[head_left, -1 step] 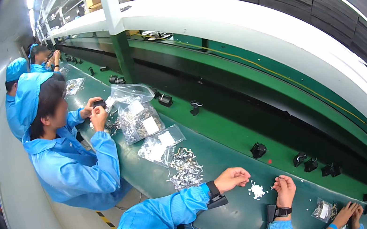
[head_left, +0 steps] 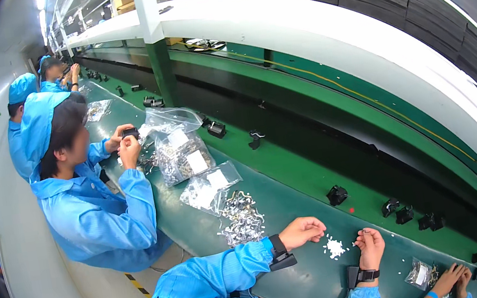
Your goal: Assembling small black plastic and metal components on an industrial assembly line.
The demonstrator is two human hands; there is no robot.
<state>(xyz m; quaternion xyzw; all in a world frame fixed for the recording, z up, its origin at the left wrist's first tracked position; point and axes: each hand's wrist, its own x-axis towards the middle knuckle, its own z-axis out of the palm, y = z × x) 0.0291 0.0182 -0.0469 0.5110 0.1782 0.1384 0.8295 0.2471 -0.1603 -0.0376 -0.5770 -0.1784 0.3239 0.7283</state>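
Observation:
My left hand [head_left: 303, 232] is closed, thumb and fingertips pressed together, just left of a small pile of white pieces [head_left: 334, 249] on the green tabletop [head_left: 296, 285]. Whatever may be between those fingers is too small to make out. On the other side of the pile, my right hand [head_left: 370, 246] is raised with its fingers curled in a pinch. A tiny dark spot shows at its fingertips, but I cannot make out what it is. Left of my left forearm lies a heap of small metal parts [head_left: 241, 217], silvery and white.
Clear plastic bags of parts [head_left: 184, 157] stand beyond the heap. A co-worker in blue [head_left: 84, 190] handles a black part at left. Another person's hands [head_left: 452, 278] work at lower right, beside a small bag [head_left: 420, 273]. Black parts [head_left: 336, 195] sit along the green strip [head_left: 297, 171].

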